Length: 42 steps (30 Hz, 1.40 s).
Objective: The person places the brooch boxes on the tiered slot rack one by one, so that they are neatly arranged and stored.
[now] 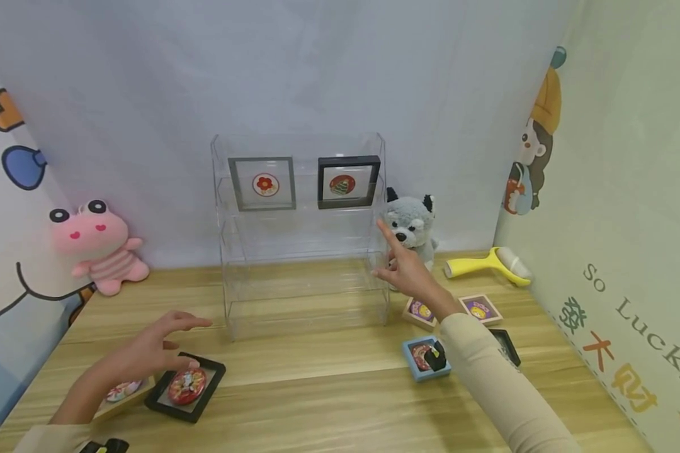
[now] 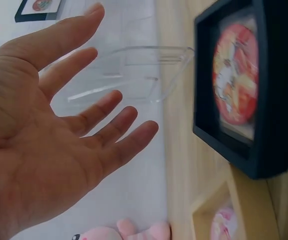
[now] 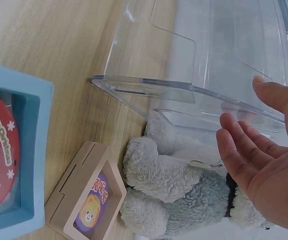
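Observation:
A clear acrylic tiered rack (image 1: 306, 277) stands on the wooden table, carrying a grey-framed flower badge (image 1: 262, 184) and a black-framed tree badge (image 1: 348, 182) on its upper tier. My left hand (image 1: 141, 349) hovers near a black frame (image 1: 187, 387) with a red round badge; the left wrist view shows the palm and spread fingers holding nothing. Beside the rack's right side, my right hand (image 1: 410, 270) is raised in front of a grey plush dog (image 3: 184, 185), its fingers loosely extended and without any object. A blue frame (image 1: 426, 357) with a red badge lies below it.
A pink plush toy (image 1: 104, 245) sits at the back left. Light wooden frames (image 1: 480, 309) and another black frame (image 1: 507, 346) lie at the right, near a yellow-handled roller (image 1: 487, 265). One more wooden frame (image 2: 234, 210) is partly behind my left hand.

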### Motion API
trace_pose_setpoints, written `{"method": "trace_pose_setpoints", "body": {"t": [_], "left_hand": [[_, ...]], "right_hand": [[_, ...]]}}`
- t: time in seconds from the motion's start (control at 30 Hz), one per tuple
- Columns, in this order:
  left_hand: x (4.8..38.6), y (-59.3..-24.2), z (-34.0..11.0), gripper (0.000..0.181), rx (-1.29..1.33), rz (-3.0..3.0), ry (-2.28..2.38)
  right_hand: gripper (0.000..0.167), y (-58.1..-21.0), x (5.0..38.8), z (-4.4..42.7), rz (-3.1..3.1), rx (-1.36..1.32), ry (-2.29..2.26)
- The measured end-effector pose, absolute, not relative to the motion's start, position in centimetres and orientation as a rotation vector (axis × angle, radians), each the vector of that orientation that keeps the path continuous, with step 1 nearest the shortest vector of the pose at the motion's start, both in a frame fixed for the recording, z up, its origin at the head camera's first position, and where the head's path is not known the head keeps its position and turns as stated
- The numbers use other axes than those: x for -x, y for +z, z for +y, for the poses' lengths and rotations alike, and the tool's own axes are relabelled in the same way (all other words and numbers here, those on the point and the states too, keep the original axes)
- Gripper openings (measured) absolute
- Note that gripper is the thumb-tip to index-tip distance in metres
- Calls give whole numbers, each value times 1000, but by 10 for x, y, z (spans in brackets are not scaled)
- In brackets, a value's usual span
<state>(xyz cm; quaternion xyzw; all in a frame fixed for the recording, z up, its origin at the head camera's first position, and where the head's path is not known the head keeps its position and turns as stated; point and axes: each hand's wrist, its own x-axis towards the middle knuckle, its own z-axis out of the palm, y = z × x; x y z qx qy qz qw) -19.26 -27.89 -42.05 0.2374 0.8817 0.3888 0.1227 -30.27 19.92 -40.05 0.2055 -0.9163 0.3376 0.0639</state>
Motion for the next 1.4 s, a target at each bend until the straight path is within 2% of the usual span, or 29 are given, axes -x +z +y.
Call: {"method": "trace_pose_setpoints", "body": {"t": [0.27, 0.6, 0.97, 1.4], "left_hand": [[190, -433, -292, 64, -700, 2496, 1083], [190, -450, -296, 77, -749, 2548, 892], [190, -446, -290, 87, -763, 2490, 777], [187, -445, -286, 96, -635, 2495, 681]], "right_hand": [[99, -399, 302, 199, -2762, -634, 1033], [99, -399, 301, 199, -2795, -609, 1037], [100, -399, 301, 199, -2795, -605, 1029], [100, -398, 301, 198, -2801, -599, 1042]]}}
